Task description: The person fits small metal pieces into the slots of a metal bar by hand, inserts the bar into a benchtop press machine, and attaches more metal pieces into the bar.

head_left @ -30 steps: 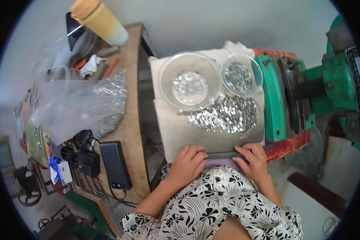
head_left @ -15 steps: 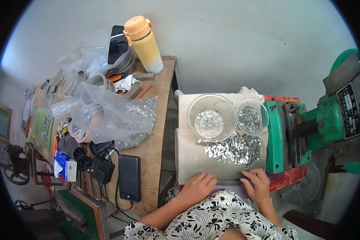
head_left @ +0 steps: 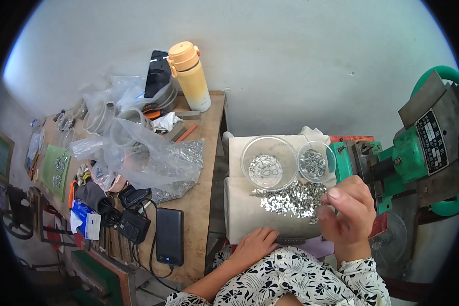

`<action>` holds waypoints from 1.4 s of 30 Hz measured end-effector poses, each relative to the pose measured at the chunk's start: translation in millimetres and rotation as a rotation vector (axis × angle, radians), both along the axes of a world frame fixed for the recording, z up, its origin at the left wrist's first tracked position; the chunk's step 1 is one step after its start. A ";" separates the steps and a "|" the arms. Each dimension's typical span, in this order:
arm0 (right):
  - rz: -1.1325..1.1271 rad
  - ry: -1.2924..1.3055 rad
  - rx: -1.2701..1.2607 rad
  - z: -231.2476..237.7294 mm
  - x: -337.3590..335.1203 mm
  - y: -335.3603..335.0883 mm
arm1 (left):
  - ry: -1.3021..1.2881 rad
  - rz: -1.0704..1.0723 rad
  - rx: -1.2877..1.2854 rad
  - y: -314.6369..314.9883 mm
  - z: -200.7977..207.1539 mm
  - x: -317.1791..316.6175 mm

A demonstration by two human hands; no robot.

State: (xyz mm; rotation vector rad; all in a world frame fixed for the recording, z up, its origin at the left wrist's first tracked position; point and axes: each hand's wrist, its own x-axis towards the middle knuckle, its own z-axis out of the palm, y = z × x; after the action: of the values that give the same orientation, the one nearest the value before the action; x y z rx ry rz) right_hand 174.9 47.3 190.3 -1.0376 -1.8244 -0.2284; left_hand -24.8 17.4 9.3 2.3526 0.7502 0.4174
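Note:
My left hand [head_left: 256, 244] lies at the front edge of the cloth-covered surface, fingers curled over the left end of a dark, toothed strip [head_left: 291, 240]. My right hand [head_left: 351, 210] is raised in front of the green machine, its fingers bent and thumb close to the index finger. Whether something small sits between those fingertips I cannot make out. Beyond the strip a heap of small shiny metal pieces [head_left: 290, 202] is spread on the beige cloth [head_left: 238, 214]. Behind it stand a larger clear tub [head_left: 247, 153] and a smaller clear cup [head_left: 332, 157], both with metal pieces inside.
At the right, a green machine [head_left: 410, 155] stands close to my right hand. On the wooden table [head_left: 191, 239] to the left are a yellow bottle [head_left: 195, 84], a plastic bag [head_left: 153, 148] of metal pieces, a black power bank [head_left: 169, 236] with a cable, and clear tubs.
My right hand has left the strip's right end and risen toward the camera. My left hand stays on the strip. The whole view has shifted slightly, so the scene sits lower.

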 end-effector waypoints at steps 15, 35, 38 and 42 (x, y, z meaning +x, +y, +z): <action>-0.481 0.150 -0.828 -141.4 36.8 -159.2 | -0.046 -0.036 -0.109 15.1 9.0 5.0; -0.424 -0.156 -0.660 -98.0 123.8 -12.7 | 0.000 -0.046 -0.040 20.2 -1.1 -0.4; -0.408 -0.248 -0.765 -95.6 129.2 1.5 | -0.045 -0.029 -0.105 22.9 -2.3 -1.2; -0.491 -0.342 -0.888 -93.5 138.2 15.9 | -0.065 -0.027 -0.136 25.2 -3.2 -0.7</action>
State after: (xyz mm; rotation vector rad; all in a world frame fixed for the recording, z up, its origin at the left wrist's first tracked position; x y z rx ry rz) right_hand 313.1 63.2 96.8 -2.1805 -1.9726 0.1542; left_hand -25.5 42.7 6.1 2.2090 0.6931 0.4156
